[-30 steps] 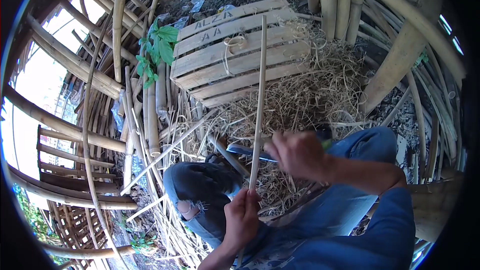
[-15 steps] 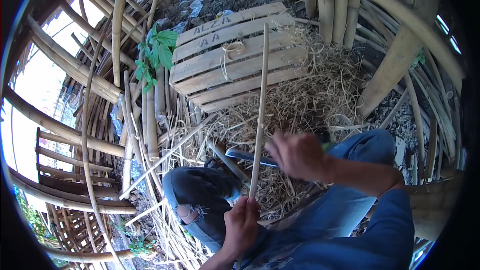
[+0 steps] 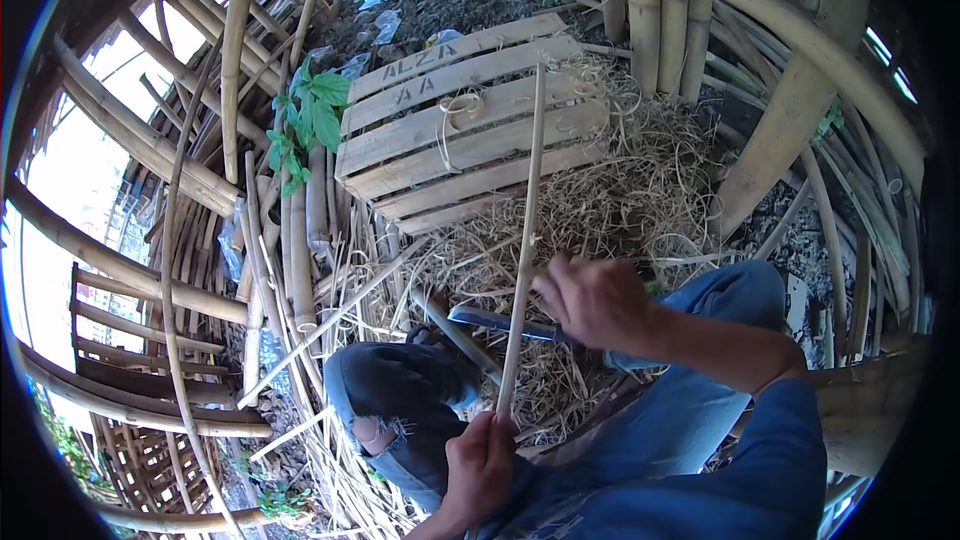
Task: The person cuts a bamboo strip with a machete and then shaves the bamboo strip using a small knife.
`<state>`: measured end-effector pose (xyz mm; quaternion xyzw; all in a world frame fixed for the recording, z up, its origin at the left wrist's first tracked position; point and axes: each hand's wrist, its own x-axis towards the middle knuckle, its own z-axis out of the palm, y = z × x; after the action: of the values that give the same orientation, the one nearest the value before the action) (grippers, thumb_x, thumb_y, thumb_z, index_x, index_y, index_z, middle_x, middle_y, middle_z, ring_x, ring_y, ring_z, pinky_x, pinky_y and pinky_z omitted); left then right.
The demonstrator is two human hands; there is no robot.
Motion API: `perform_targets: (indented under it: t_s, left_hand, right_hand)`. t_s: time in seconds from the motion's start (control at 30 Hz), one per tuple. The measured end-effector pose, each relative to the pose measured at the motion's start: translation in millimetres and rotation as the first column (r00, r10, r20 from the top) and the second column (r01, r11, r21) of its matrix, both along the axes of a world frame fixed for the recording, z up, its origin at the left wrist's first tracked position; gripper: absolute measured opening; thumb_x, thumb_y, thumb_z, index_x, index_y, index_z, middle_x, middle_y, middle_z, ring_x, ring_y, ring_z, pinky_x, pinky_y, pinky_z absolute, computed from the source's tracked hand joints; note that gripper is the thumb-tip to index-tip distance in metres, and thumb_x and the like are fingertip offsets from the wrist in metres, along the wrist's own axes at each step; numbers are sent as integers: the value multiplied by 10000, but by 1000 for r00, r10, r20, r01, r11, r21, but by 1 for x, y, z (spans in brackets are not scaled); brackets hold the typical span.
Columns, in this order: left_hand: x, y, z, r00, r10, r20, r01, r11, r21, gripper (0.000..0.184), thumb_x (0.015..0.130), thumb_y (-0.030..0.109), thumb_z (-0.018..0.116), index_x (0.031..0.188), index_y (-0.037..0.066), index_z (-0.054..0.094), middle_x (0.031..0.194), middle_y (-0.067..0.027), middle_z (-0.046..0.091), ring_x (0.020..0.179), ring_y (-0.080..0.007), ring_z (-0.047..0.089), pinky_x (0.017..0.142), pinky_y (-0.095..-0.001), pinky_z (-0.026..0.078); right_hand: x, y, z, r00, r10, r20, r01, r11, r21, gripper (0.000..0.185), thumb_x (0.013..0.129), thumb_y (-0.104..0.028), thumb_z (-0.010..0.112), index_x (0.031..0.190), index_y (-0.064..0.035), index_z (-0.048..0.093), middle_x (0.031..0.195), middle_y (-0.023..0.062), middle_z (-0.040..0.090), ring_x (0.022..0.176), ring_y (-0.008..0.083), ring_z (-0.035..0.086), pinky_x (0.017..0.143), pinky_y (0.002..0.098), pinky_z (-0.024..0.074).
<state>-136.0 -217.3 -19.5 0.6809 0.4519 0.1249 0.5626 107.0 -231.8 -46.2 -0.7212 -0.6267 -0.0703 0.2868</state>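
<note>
My left hand [image 3: 482, 455] is closed around the lower part of a long, pale bamboo stick [image 3: 533, 170], which points up and away from me. My right hand [image 3: 597, 302] is curled just to the right of the stick, fingertips close to or touching it; what the fingers grip is hidden. A dark knife [image 3: 505, 322] with a bright edge crosses behind the stick, its blade toward the left. Its other end runs under my right hand, and I cannot tell whether the hand holds it.
A slatted wooden crate [image 3: 470, 130] lies ahead, with curly shavings [image 3: 630, 200] heaped beside it. Thin split strips [image 3: 350, 480] cover the ground at the left. A leafy plant [image 3: 315, 115] and bamboo poles [image 3: 675, 20] stand around. My bent knee [image 3: 400, 390] is near the left hand.
My right hand has risen slightly along the stick, away from the knife. The left hand keeps its grip low on the stick. The whole view has shifted a little.
</note>
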Motion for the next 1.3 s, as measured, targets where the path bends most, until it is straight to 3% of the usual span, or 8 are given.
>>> perform_targets:
  t_s: [0.3, 0.53, 0.57, 0.63, 0.93, 0.97, 1.1, 1.3]
  left_hand:
    - [-10, -2, 11, 996, -50, -76, 60, 989, 136, 247, 951, 150, 491, 797, -9, 599, 511, -29, 483, 485, -48, 438, 452, -245, 357]
    - [-7, -6, 17, 998, -37, -52, 42, 994, 98, 242, 951, 148, 495, 802, -14, 596, 516, 0, 461, 508, -29, 413, 455, -236, 337]
    - [-5, -11, 20, 999, 11, 44, -14, 998, 55, 255, 962, 173, 481, 778, 14, 561, 554, 28, 441, 527, -35, 386, 461, -231, 321]
    - [-1, -14, 22, 983, 63, 171, -66, 998, 15, 274, 972, 197, 467, 753, 43, 526, 592, 56, 421, 545, -41, 358, 467, -226, 305]
    - [-11, -11, 22, 1000, 6, -29, -3, 995, 104, 221, 956, 138, 477, 788, 15, 550, 594, 44, 412, 579, -39, 352, 475, -241, 310]
    - [-8, -13, 28, 1000, 11, 26, -13, 996, 84, 217, 955, 136, 479, 790, 16, 550, 595, 43, 412, 579, -41, 352, 475, -241, 310]
    - [-13, -15, 33, 998, -18, -55, 23, 995, 100, 205, 952, 136, 484, 803, 15, 557, 592, 37, 416, 582, -45, 359, 477, -244, 316]
    - [-16, -16, 35, 996, -17, -90, 30, 990, 140, 202, 949, 146, 490, 828, 8, 573, 571, 14, 436, 573, -55, 372, 477, -266, 337]
  right_hand:
    - [27, 9, -9, 976, -131, 176, 126, 991, 41, 385, 988, -340, 365, 750, -67, 495, 448, -13, 442, 307, 86, 375, 245, 287, 309]
    - [29, 9, -12, 994, -84, 67, 83, 996, 18, 378, 991, -328, 355, 718, -94, 475, 421, -42, 380, 305, 74, 346, 235, 290, 296]
    - [38, 13, -11, 974, -154, 168, 115, 969, 218, 367, 990, -312, 361, 721, -90, 475, 424, -31, 395, 304, 74, 345, 241, 292, 304]
    - [25, 7, -4, 985, -119, 122, 108, 990, 92, 331, 978, -289, 391, 738, -79, 483, 443, -16, 413, 312, 94, 372, 258, 295, 312]
    - [21, 3, -5, 994, -65, 92, 73, 993, -91, 289, 952, -259, 454, 754, -54, 501, 477, 36, 480, 341, 144, 443, 308, 305, 358]
    - [25, 4, -13, 974, -49, 221, 13, 987, 162, 357, 979, -306, 404, 802, -26, 536, 461, 9, 490, 316, 90, 398, 281, 302, 364]
    - [55, 17, -14, 964, -224, 143, 225, 974, 15, 355, 975, -299, 406, 783, -34, 543, 447, 21, 477, 308, 97, 377, 267, 307, 322]
    - [60, 16, -9, 972, -157, 178, 150, 987, 50, 404, 982, -335, 379, 781, -24, 542, 428, -17, 409, 304, 83, 327, 254, 269, 267]
